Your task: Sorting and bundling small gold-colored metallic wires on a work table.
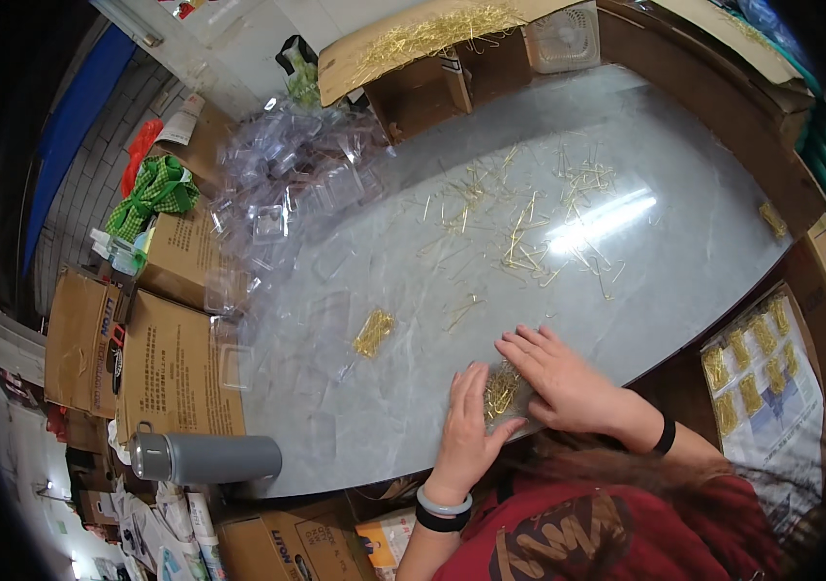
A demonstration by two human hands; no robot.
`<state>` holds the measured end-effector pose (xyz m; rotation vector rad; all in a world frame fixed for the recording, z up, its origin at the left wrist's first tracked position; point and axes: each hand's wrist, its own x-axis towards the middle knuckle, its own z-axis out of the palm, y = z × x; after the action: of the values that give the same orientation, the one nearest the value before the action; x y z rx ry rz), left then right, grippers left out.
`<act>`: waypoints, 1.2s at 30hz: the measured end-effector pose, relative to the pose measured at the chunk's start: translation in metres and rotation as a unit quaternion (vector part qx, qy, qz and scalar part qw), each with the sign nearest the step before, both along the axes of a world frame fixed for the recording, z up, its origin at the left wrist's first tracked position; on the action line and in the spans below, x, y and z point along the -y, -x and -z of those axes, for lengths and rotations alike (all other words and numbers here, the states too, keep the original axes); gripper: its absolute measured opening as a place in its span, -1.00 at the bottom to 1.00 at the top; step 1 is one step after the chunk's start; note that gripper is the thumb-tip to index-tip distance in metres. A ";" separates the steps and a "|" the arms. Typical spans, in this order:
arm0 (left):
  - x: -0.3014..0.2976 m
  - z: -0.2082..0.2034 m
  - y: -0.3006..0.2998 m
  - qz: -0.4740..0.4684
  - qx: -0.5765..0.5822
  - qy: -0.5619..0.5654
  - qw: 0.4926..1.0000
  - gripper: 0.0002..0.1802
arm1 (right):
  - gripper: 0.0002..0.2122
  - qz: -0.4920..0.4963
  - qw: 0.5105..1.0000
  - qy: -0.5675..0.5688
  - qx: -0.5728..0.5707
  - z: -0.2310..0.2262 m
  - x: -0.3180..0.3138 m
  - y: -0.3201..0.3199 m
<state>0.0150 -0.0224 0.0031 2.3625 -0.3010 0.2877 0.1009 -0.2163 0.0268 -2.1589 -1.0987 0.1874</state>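
Note:
Near the table's front edge lies a clear plastic box of gold wire hooks (pixel 502 390), with my two hands about it. My left hand (pixel 464 421) presses along its left side, fingers pointing away and thumb across the near end. My right hand (pixel 565 384) cups the right and far side, its fingers close together. Part of the box is hidden under my fingers. To the left sits another filled clear box of gold hooks (pixel 374 332). Loose gold hooks (pixel 526 232) are scattered beyond my hands, with a few single hooks (pixel 466 308) closer.
A heap of empty clear plastic boxes (pixel 287 184) covers the far left. A grey bottle (pixel 204 458) lies at the near left beside cardboard boxes (pixel 180 363). More hooks (pixel 432 41) pile on a cardboard shelf at the back. Filled packs (pixel 750 392) lie at the right.

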 end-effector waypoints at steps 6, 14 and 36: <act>-0.002 0.013 0.002 -0.016 -0.010 -0.002 1.000 -0.06 | -0.26 -0.058 0.983 -0.137 -0.106 0.004 0.002 0.007; -0.001 -0.001 0.011 -0.108 0.028 -0.076 0.991 0.01 | -0.33 -0.067 0.997 0.005 0.025 0.004 0.006 -0.009; -0.012 -0.002 0.008 0.014 -0.016 -0.047 0.999 -0.10 | -0.33 -0.067 0.995 -0.026 0.069 0.006 0.002 0.001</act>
<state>0.0069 -0.0104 0.0047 2.4510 -0.3384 0.2279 0.1002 -0.2181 0.0208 -2.0782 -1.3147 0.0700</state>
